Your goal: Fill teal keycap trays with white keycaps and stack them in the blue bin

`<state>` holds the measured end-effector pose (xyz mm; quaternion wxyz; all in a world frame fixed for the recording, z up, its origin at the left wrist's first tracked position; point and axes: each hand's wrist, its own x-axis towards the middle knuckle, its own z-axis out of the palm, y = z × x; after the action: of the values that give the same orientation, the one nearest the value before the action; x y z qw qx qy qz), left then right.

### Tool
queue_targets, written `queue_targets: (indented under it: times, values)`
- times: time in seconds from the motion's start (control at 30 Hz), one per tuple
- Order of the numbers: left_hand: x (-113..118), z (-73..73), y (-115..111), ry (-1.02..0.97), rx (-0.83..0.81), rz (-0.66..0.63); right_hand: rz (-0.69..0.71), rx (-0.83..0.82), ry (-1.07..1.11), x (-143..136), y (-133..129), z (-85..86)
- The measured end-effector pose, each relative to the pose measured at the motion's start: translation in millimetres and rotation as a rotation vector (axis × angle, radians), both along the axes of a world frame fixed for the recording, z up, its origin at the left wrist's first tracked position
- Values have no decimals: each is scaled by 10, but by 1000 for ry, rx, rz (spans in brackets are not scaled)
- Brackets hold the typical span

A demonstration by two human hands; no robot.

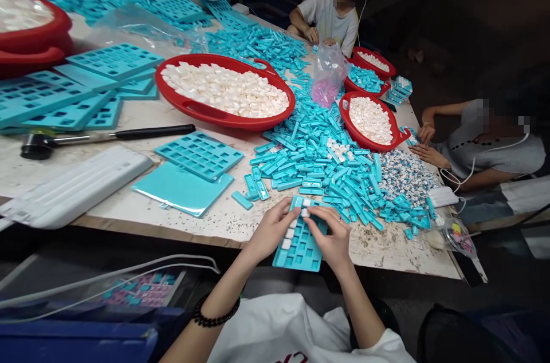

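Head view, item: teal grid tray [301,245], lying at the table's [129,202] near edge, several cells along its left side holding white pieces. Left hand [270,231] is clasping its left side; right hand [330,237] is pinching a white piece [305,209] at its top edge. Beyond: loose teal strips [313,160], red basin [223,91] of white pieces, hammer [103,137] (no legible writing anywhere).

tray: turquoise plastic grid tray [301,245] with square pockets, held flat and slightly tilted over the near table edge
grip: pinched at its far end from both sides
fill: small white square pieces [289,233] sit in the left column and at the top; other pockets empty
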<state>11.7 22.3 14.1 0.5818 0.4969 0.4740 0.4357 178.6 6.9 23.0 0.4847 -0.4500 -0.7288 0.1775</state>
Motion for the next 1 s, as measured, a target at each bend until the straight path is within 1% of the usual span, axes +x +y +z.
queue_targets:
  times: [0.1,0.17,0.43,0.7,0.87,1.0]
  values:
    - [-2,-8,-3,0,12,-7,-8,44,-4,-48,2,-10]
    - [-4,-14,-3,-6,13,-10,-13,46,-10,-62,-1,-3]
    - [-13,-27,-7,14,-6,-21,11,-18,-31,-11,-27,64]
    - [-18,-21,-9,9,12,-45,13,-63,-140,-47,-31,158]
    - [-17,-10,10,-167,-25,-66,1,-97,-69,-94,-39,168]
    - [-18,-6,15,-168,-49,-50,-21,-119,29,-124,-38,122]
